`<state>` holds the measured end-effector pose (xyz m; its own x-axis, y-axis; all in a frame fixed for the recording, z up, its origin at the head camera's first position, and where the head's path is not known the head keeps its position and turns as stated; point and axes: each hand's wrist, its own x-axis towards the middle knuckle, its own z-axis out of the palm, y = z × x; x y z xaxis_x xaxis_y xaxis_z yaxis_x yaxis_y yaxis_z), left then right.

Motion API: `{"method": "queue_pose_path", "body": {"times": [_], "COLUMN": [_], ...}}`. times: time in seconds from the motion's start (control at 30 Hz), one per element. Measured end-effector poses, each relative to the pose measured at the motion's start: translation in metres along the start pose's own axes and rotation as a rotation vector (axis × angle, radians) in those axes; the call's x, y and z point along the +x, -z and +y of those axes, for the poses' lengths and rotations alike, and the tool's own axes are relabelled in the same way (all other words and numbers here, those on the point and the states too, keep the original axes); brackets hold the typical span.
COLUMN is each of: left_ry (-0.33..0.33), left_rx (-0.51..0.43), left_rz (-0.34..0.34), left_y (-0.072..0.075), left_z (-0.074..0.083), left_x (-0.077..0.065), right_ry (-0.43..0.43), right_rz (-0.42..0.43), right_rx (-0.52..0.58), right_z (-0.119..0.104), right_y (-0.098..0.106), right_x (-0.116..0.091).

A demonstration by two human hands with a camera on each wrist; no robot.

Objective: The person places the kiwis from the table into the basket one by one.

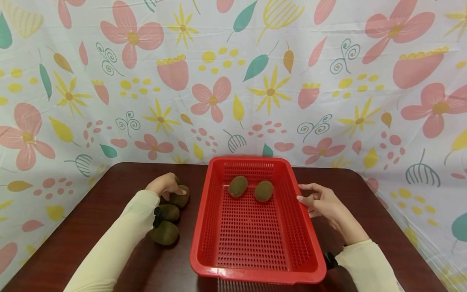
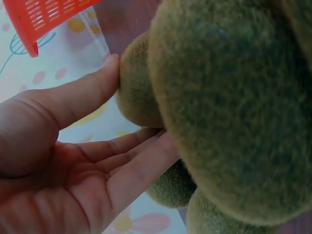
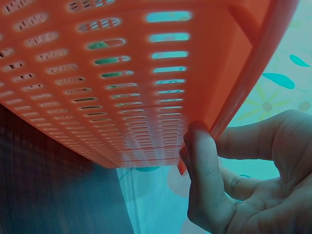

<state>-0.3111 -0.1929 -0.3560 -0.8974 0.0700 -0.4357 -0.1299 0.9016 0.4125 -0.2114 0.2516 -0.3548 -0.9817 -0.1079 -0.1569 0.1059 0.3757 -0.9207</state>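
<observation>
Gripping a brown kiwifruit (image 1: 181, 198) on the left part of the table (image 1: 365, 194), the left hand (image 1: 164, 185) has its thumb on one side of the fruit and its other fingers on the far side, as the left wrist view shows. More kiwifruit crowd close by: two lie in a row nearer the person, beside the black wristband (image 1: 157, 217), and another is partly hidden behind the hand.

Just right of this group stands a red perforated basket (image 1: 255, 275), its long sides running away from the person. Two kiwifruit rest inside, side by side with a small gap, toward the far end. The right hand (image 1: 324, 204) pinches the basket's right rim, thumb and fingers close together there. Both arms wear pale sleeves (image 1: 109, 241), and a flower-patterned cloth (image 1: 270, 61) hangs behind the table.
</observation>
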Motion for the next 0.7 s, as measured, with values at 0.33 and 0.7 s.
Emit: {"method": "queue_pose_path", "body": {"times": [0.33,0.7], "left_ry": [-0.004,-0.074], "left_rx": [-0.041,-0.086], "left_rz": [-0.048,0.036], "left_y": [-0.007,0.018], "left_z": [0.006,0.017], "left_x": [0.006,-0.009], "right_ry": [-0.004,0.01], "right_rz": [-0.004,-0.004], "right_rx": [-0.011,-0.013], "right_z": [0.002,-0.001], "right_y": [-0.001,0.001], "right_x": [-0.003,0.0]}}
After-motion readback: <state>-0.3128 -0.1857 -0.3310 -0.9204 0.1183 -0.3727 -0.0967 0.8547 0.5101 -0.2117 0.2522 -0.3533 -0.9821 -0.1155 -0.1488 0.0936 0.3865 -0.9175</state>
